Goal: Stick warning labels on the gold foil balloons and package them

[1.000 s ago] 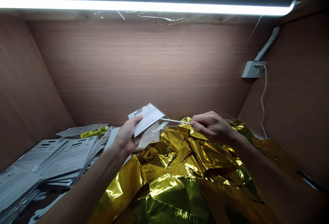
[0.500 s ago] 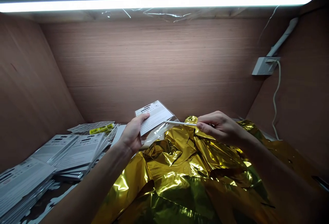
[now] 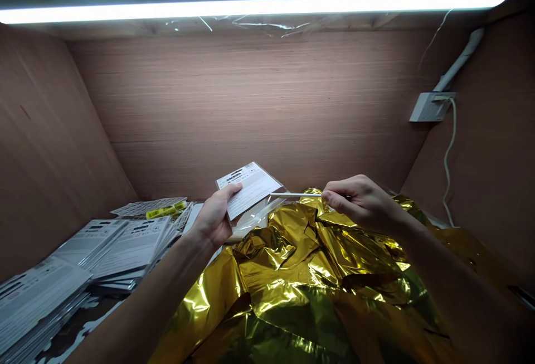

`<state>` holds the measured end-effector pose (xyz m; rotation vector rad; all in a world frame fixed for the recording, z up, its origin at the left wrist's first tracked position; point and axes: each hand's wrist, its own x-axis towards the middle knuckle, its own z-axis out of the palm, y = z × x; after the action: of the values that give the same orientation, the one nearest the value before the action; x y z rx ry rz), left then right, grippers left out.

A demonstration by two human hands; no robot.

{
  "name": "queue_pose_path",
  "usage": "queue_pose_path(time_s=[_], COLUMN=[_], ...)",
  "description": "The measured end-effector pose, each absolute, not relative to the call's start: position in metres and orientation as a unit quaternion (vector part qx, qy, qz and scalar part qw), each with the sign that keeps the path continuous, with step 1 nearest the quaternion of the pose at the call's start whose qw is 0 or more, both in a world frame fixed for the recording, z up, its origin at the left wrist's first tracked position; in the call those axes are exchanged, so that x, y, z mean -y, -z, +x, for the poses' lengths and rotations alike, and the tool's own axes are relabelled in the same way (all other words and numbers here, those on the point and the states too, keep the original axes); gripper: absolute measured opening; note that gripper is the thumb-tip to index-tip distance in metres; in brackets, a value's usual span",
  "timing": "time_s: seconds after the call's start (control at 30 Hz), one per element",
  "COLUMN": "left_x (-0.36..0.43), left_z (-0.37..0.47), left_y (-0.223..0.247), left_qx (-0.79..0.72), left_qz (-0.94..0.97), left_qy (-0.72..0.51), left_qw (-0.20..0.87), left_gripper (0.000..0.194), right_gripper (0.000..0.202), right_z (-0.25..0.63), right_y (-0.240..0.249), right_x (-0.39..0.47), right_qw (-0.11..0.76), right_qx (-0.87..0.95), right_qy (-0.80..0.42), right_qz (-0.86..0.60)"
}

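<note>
My left hand (image 3: 215, 214) grips a white printed card (image 3: 251, 185) in a clear plastic sleeve, its thumb on the card's face. Between thumb and fingers of my right hand (image 3: 355, 202) is a thin white stick (image 3: 296, 194), held nearly level. The stick's left tip is at the lower right edge of the card; whether it touches cannot be made out. Crumpled gold foil (image 3: 292, 269) spreads below and between both hands.
Stacks of sleeved cards (image 3: 129, 241) lie at the left, with a yellow labelled strip (image 3: 166, 209) behind them. A bright tube light (image 3: 267, 6) crosses the top. A white socket box (image 3: 432, 107) with a cable hangs on the right.
The card has shifted slightly up and left with my left hand. My right hand has risen a little and moved slightly right, and the stick now lies more level.
</note>
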<state>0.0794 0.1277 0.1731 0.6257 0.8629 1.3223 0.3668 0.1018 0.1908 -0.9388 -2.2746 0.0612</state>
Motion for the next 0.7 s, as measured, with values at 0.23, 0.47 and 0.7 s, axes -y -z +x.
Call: queue_pose_path(time_s=[0.23,0.47,0.7], left_x=[-0.127,-0.123,-0.106], left_z=[0.082,0.093,0.111], left_y=[-0.171,-0.154,-0.142], left_qx=[-0.369,-0.314,-0.302], left_qz=[0.277,0.283,0.312], left_qy=[-0.599,-0.708,-0.706], left_qw=[0.655,0.566,0.560], left_gripper=[0.034,0.021,0.022], right_gripper=[0.042,0.035,0.035], right_z=[0.370,0.361,0.352], right_y=[-0.191,-0.173,-0.158], right_x=[-0.103,-0.112,-0.121], right_qw=[0.352,0.380,0.343], right_qx=[0.857,0.811,0.818], right_qy=[0.041,0.266,0.302], right_qz=[-0.375,-0.356,-0.350])
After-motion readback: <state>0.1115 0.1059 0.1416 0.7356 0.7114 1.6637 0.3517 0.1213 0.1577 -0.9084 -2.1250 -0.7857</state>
